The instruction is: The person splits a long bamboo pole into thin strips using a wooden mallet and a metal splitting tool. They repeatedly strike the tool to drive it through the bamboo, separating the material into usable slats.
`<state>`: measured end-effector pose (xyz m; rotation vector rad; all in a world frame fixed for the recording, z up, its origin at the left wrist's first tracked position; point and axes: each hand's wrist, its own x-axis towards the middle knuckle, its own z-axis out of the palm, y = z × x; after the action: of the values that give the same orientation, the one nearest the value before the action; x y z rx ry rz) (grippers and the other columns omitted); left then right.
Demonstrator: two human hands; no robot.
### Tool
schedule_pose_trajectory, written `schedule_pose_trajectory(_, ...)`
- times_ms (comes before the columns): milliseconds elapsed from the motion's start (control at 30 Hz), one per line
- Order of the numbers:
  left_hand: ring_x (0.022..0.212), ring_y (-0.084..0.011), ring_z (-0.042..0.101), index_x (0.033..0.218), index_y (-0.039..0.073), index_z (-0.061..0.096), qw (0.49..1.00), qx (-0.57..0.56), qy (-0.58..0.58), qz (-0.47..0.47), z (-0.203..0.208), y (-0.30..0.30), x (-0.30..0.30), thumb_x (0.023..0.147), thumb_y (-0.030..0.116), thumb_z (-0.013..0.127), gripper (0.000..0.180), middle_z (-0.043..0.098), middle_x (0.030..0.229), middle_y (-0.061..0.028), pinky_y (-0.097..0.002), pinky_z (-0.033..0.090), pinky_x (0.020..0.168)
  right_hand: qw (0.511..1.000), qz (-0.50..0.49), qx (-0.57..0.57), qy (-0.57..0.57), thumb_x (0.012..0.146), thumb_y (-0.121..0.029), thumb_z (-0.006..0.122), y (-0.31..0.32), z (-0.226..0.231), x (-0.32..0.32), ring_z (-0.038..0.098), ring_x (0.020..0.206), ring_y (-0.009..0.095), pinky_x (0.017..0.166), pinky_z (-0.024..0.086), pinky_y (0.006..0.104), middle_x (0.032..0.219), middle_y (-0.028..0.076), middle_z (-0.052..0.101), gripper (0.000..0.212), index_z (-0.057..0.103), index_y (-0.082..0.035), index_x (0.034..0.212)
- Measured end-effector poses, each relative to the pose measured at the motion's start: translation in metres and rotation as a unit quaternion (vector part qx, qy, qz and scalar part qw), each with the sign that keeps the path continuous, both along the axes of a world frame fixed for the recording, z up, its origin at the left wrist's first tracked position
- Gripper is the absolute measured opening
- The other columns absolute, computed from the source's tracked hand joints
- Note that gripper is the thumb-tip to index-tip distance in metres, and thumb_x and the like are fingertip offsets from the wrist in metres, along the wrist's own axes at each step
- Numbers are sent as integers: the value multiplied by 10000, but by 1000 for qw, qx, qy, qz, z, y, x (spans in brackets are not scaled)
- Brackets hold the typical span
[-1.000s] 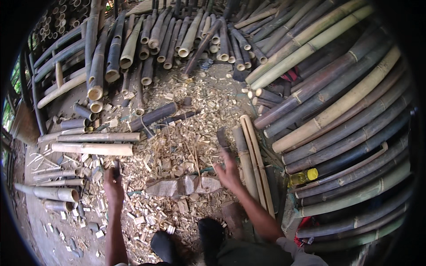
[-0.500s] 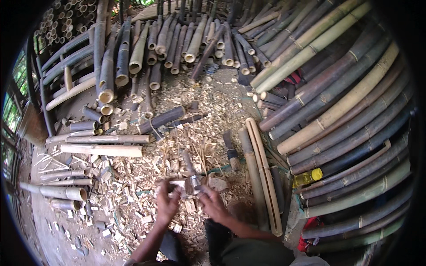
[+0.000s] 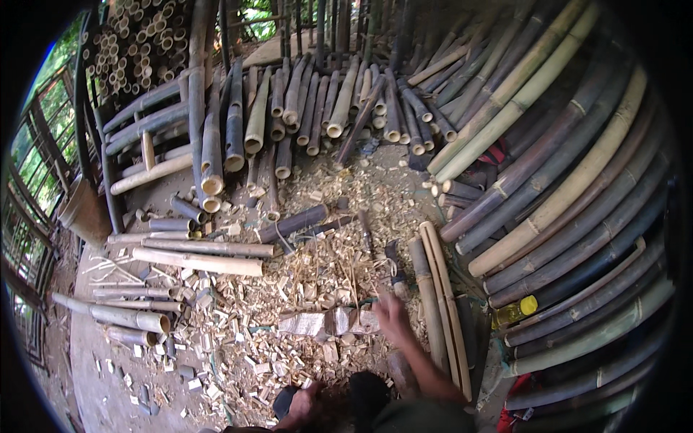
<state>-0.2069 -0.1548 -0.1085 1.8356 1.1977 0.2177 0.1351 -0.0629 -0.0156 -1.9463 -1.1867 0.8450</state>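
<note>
A pale split wood block (image 3: 307, 322) lies across the chips in front of me, its face rough and cut. My right hand (image 3: 393, 317) is just beyond its right end, fingers curled; what they hold, if anything, is hidden. Close above that hand lies a dark blade-like tool (image 3: 394, 265) with a pale brown lower end. A short wooden-handled tool (image 3: 365, 232) rests farther off on the shavings. Low by my dark-clad knees is my left hand (image 3: 304, 401), partly cut off from sight, its fingers unclear.
Bamboo poles (image 3: 556, 209) are stacked along the right, with a yellow bottle (image 3: 514, 312) among them. Upright bamboo tubes (image 3: 296, 108) lean at the back. Cut bamboo pieces (image 3: 202, 260) lie at left, and two long split lengths (image 3: 442, 303) stand close right of my arm.
Both hands have come off the wood block and the metal-collared tool they held. My left hand moved back toward my body, my right hand forward and right. The view has shifted slightly.
</note>
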Motion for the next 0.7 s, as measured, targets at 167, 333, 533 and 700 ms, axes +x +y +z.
schedule_pose_trajectory(167,763,-288,728,1155,78,682,999,-14,-52,7,-2,5,19,887,343,757,383,745,857,-147,-402,569,692,945,18,-28,-327,966,-235,664,-190,20,-28,668,1022,328,875,532,428,1107,220,670,388,609,28,1245)
schedule_pose_trajectory(333,610,-156,617,1049,39,687,952,-180,-212,126,-10,14,14,904,252,752,266,655,728,-51,-306,485,523,950,-83,-93,-287,967,-253,661,-295,-7,-6,667,1032,332,881,531,432,1112,225,671,401,610,24,1252)
schedule_pose_trajectory(533,514,-116,387,913,140,578,719,-525,-290,352,11,14,-8,982,359,570,230,478,620,35,-294,299,479,944,-141,-117,-276,968,-273,656,-324,-22,24,666,1044,337,888,530,436,1118,231,671,417,610,19,1261)
schedule_pose_trajectory(700,532,-131,534,854,81,677,794,-378,-276,388,-27,48,-59,957,317,605,267,613,653,10,-326,403,489,945,-115,-139,-275,969,-291,653,-291,-32,28,666,1053,341,893,530,439,1124,235,672,430,610,15,1269)
